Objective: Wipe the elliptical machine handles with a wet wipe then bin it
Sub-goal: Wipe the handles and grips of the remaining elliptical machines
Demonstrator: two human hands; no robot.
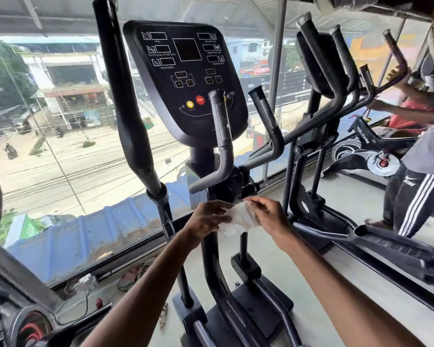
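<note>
The fingers [251, 202] of the right hand [269, 216] are curled, with thumb and forefinger pinching the upper edge of the wet wipe [241, 220]. The fingers [222, 209] of the left hand [206, 220] close on the left side of the wipe and grip it from the opposite end. The wet wipe is white, crumpled and partly spread. It is held in the air between the two hands, in front of the centre column [209, 251] of the elliptical machine and below the pivot hub [232, 186]; it touches no handle. Above the hands, two short fixed handles rise beside the console [186, 78]. The left fixed handle [221, 121] crosses in front of the console's lower right corner, and the right fixed handle [266, 113] stands near it to the right. The long left moving handle [128, 101], black and padded, runs from the top edge down to a joint left of the column. The console carries a red STOP button [200, 99] with a yellow button [190, 104] just beside it. A second elliptical machine [323, 71] stands to the right. A black pedal [396, 244] lies to the right of the right forearm. A second person [419, 186] in striped track trousers stands at the far right edge. A large window [60, 151] fills the wall behind the machines.
</note>
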